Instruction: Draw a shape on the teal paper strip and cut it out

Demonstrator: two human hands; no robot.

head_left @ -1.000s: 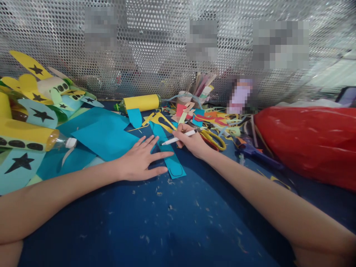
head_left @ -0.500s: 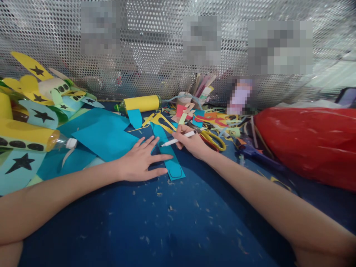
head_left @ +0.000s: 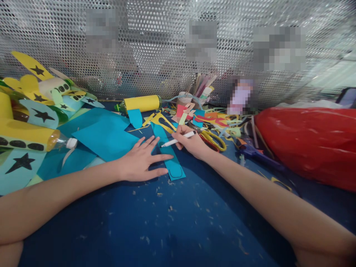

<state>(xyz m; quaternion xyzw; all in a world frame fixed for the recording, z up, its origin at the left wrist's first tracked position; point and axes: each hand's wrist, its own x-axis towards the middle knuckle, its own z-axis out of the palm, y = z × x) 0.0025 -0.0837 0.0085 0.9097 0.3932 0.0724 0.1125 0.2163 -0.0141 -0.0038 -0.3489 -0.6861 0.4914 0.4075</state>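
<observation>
The strip is lying on the blue table in front of the person, slanting away between the hands. Its near end is carrying one dark U-shaped line; this portion is appearing complete. Farther up, no second finished outline is showing, so the drawing is appearing to be partway along, with the upper length left. The fingers are hiding some of the strip.

The left hand is lying flat, fingers spread and gripping nothing, index finger and thumb steadying the strip. The right hand is pinching the marker with closed fingers. The tip is pointing at the strip's middle; I cannot tell whether it is touching.

Count, near to far:
- One strip, one marker, two hands.
- At least two blue sheets, overlapping, at left.
- At least two bottle models, far left.
- At least one pair of scissors, beyond the right hand.
- One red bag, right.
- One yellow-wrapped bottle, lying behind the sheets.
- Scraps: overlapping, uncountable.
</observation>
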